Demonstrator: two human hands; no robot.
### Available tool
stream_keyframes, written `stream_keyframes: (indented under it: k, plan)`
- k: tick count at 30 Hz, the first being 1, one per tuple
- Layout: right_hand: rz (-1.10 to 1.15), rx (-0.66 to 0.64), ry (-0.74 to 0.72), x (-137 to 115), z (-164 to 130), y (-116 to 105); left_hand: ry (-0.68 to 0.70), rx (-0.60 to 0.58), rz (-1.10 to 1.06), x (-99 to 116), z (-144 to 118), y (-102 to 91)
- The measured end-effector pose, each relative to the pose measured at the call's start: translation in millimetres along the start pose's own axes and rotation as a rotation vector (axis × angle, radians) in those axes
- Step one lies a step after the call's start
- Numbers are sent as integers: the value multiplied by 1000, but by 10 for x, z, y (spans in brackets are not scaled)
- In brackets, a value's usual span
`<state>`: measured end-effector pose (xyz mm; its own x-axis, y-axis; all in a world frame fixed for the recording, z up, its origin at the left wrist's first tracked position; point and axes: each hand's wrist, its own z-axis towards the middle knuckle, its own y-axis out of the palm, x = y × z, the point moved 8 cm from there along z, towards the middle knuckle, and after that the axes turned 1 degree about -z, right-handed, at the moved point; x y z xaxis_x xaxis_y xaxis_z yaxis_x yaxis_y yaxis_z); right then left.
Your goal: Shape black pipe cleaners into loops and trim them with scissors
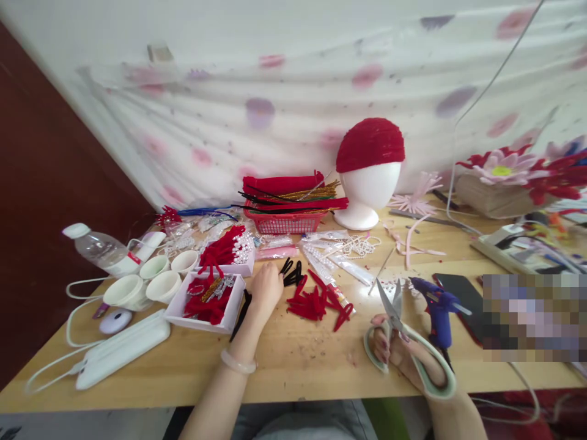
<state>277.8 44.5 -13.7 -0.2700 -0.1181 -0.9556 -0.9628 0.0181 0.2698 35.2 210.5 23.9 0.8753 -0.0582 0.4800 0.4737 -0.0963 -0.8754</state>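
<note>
My left hand (267,284) is closed over the table, back of the hand up, fingertips against folded black pipe cleaner pieces (291,273). Whether it grips one is hidden by the hand. Another black strip (241,315) lies beside its wrist. My right hand (394,349) holds scissors (393,308) by their pale green handles, blades spread and pointing up and away. Between the hands lies a loose pile of looped red pipe cleaner pieces (314,304). A purple glue gun (438,311) stands just right of the scissors.
White boxes (232,318) with red pieces and ornaments stand left, near paper cups (126,292), a bottle (98,247) and a white power strip (123,351). Behind are a red basket (288,221) and a foam head (370,183) with a red cap. A dark phone (458,302) lies right.
</note>
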Motion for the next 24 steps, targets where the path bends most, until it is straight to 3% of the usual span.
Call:
stream_keyframes:
  k: [6,12,17,21,24]
  plan:
    - [-79,106,-58,-87,-31,-59,-26,42,-232,-124,-46,-85]
    - [-21,234,-119,-123,15,50,36,-40,-541,-92,-123,-50]
    - [-6,389,-135,-170,104,272,180,-136,-680,170,-559,-93]
    - [19,411,-110,-100,184,477,273,-224,-698,361,-949,-133]
    - [42,414,-90,-31,220,533,276,-255,-712,373,-1040,-126]
